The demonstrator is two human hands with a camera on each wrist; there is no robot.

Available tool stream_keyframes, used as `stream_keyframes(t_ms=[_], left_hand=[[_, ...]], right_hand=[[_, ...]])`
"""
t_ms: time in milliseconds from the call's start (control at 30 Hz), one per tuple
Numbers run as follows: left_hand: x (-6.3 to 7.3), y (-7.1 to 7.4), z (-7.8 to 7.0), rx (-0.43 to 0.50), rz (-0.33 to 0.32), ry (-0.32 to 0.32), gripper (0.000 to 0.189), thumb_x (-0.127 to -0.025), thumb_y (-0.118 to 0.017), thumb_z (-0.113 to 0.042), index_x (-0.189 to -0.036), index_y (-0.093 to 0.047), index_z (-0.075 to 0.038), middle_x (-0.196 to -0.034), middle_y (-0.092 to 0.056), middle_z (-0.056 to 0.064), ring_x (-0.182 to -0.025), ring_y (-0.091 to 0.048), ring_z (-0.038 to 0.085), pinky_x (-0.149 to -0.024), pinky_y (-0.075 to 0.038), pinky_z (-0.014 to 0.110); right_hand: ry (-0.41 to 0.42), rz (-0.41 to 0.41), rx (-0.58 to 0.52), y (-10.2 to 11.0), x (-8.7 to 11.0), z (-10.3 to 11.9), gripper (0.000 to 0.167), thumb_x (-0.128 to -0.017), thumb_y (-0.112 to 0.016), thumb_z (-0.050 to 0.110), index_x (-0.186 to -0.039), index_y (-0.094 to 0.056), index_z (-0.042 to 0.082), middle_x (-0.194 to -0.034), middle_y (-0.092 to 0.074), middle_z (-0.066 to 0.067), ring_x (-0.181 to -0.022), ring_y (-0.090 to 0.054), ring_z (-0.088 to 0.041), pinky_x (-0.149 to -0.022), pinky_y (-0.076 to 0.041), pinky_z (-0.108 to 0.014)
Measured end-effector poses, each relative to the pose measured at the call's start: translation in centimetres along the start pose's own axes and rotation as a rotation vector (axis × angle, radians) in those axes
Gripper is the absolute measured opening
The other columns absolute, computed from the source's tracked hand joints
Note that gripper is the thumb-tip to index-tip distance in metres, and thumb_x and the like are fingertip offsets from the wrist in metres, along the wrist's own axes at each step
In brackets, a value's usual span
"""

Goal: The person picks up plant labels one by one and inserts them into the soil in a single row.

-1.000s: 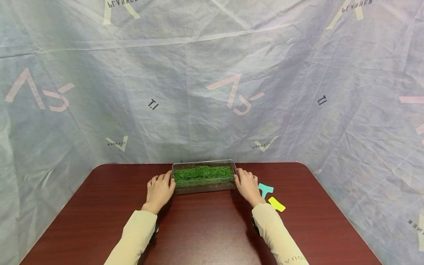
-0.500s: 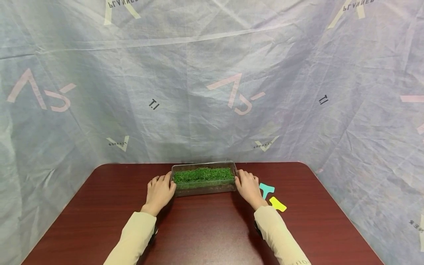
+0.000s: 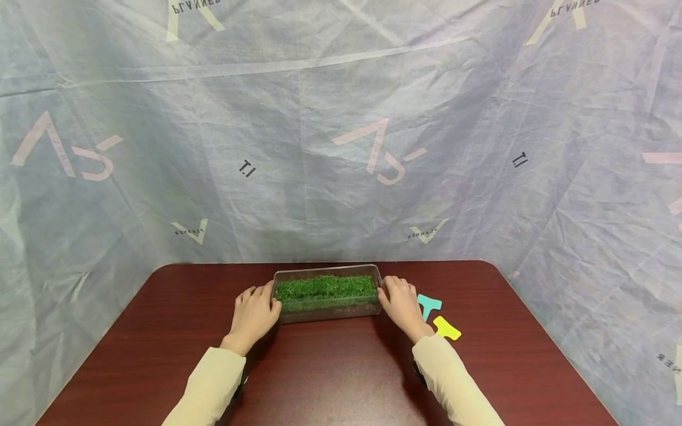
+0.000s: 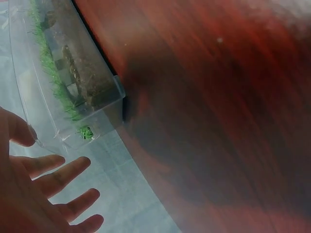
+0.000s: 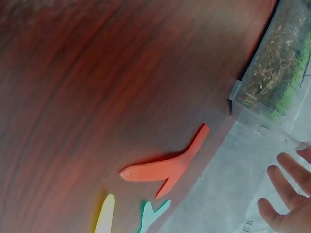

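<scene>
A clear plastic box (image 3: 331,312) with green grass (image 3: 325,287) growing over brown soil stands near the back of the table. My left hand (image 3: 253,315) holds its left end; in the left wrist view the thumb and index finger meet the rim corner (image 4: 62,145), the other fingers spread behind. At the opposite end my right hand (image 3: 402,306) holds the box, thumb at the rim and remaining fingers spread in the right wrist view. Beside the right hand lie a teal T-shaped plant label (image 3: 429,303) and a yellow one (image 3: 447,329). An orange label (image 5: 163,169) shows only in the right wrist view.
The dark red-brown wooden table (image 3: 330,373) has rounded back corners. A grey printed cloth (image 3: 303,130) hangs behind it and along both sides.
Both hands have drawn the box a short way toward me, away from the table's back edge. The labels have stayed in place.
</scene>
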State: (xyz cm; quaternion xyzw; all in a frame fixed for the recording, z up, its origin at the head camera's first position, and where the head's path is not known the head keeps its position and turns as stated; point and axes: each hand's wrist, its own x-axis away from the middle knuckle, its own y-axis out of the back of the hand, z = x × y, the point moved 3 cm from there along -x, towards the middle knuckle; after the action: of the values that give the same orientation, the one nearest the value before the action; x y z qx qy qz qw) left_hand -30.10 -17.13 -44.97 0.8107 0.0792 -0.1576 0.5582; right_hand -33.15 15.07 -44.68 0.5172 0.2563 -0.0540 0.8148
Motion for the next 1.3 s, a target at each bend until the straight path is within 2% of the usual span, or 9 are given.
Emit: stream_keyframes(t_ms=[367,500,633,933,1067,1167,1300], left_hand=[[1.2,0.6,-0.2,-0.021,0.023,-0.039,0.047,-0.090,-0.046,-0.023,-0.134,-0.045,-0.006,-0.124,-0.055,0.017,-0.122,-0.040,0.042,-0.098,-0.030,0.059],[1.6,0.7,-0.3,-0.021,0.027,-0.052,0.048,-0.090,-0.047,-0.022,-0.135,-0.045,-0.006,-0.124,-0.056,0.016,-0.121,-0.041,0.042,-0.098,-0.030,0.060],[2.0,0.9,-0.3,-0.024,0.040,-0.060,0.048,-0.090,-0.047,-0.023,-0.136,-0.044,-0.007,-0.124,-0.056,0.016,-0.122,-0.041,0.042,-0.098,-0.029,0.059],[3.0,1.4,-0.7,-0.054,0.039,-0.091,0.048,-0.090,-0.049,-0.023,-0.135,-0.046,-0.006,-0.123,-0.056,0.016,-0.121,-0.042,0.042,-0.097,-0.030,0.060],[3.4,1.7,-0.9,-0.060,0.034,-0.108,0.048,-0.089,-0.051,-0.022,-0.134,-0.047,-0.006,-0.123,-0.056,0.016,-0.120,-0.043,0.042,-0.096,-0.032,0.060],[3.6,1.8,-0.9,-0.065,0.047,-0.119,0.049,-0.089,-0.051,-0.023,-0.135,-0.046,-0.006,-0.125,-0.055,0.015,-0.121,-0.042,0.041,-0.096,-0.032,0.060],[3.9,1.9,-0.9,-0.068,0.067,-0.127,0.051,-0.089,-0.051,-0.024,-0.137,-0.043,-0.007,-0.129,-0.053,0.014,-0.122,-0.042,0.041,-0.097,-0.032,0.059]], right_hand=[[0.069,-0.019,-0.049,1.0,0.6,0.2,0.009,-0.084,-0.063,0.014,-0.090,-0.062,0.007,-0.095,-0.063,-0.007,-0.093,-0.055,-0.027,-0.085,-0.041,-0.050],[0.086,-0.027,-0.048,1.3,0.9,0.3,0.004,-0.083,-0.063,0.011,-0.082,-0.060,0.010,-0.103,-0.064,-0.009,-0.095,-0.056,-0.027,-0.083,-0.043,-0.049],[0.099,-0.024,-0.059,1.4,1.3,0.3,0.009,-0.084,-0.063,0.011,-0.077,-0.057,0.013,-0.110,-0.064,-0.009,-0.098,-0.056,-0.028,-0.082,-0.043,-0.049],[0.146,-0.035,-0.063,2.0,2.3,0.4,0.013,-0.083,-0.062,0.009,-0.075,-0.054,0.014,-0.111,-0.064,-0.010,-0.098,-0.057,-0.028,-0.077,-0.045,-0.046],[0.146,-0.030,-0.066,2.3,2.6,0.5,0.010,-0.081,-0.064,0.009,-0.077,-0.056,0.014,-0.109,-0.064,-0.008,-0.098,-0.057,-0.026,-0.075,-0.044,-0.044],[0.143,-0.025,-0.062,2.4,2.8,0.5,0.007,-0.080,-0.064,0.009,-0.085,-0.060,0.012,-0.105,-0.064,-0.006,-0.096,-0.056,-0.025,-0.075,-0.044,-0.043],[0.137,-0.012,-0.060,2.5,3.3,0.4,0.021,-0.080,-0.065,0.010,-0.101,-0.063,0.008,-0.103,-0.063,-0.005,-0.097,-0.055,-0.025,-0.076,-0.043,-0.044]])
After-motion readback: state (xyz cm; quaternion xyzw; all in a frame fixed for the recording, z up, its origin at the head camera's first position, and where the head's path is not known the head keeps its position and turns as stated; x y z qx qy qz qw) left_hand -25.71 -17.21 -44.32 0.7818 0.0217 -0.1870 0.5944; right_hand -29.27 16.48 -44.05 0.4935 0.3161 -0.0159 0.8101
